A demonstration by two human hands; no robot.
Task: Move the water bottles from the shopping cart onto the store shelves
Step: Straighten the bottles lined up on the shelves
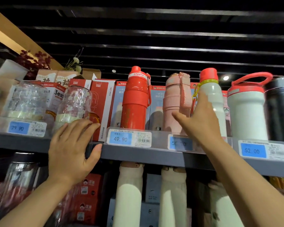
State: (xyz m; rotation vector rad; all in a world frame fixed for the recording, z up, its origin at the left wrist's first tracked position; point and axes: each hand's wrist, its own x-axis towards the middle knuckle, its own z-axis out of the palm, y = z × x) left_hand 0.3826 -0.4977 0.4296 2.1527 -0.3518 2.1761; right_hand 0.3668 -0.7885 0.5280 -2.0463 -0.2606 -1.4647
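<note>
A white water bottle (214,102) with a red cap and yellow ring stands on the top grey shelf (138,153). My right hand (202,118) reaches up to it, fingers laid straight against its left side and the thumb spread away to the left, in front of a pink bottle (174,102). Left of that stands a red sports bottle (134,102). To the right is a wide white bottle (247,115) with a red loop handle. My left hand (72,148) rests flat on the shelf's front edge, thumb under the lip, holding nothing. The shopping cart is out of view.
Glass jars (74,104) and red boxes (100,108) fill the shelf's left part, and a black flask (282,108) stands at far right. Blue price tags (120,138) line the shelf edge. Below, tall white bottles (129,194) and boxes crowd the lower shelf.
</note>
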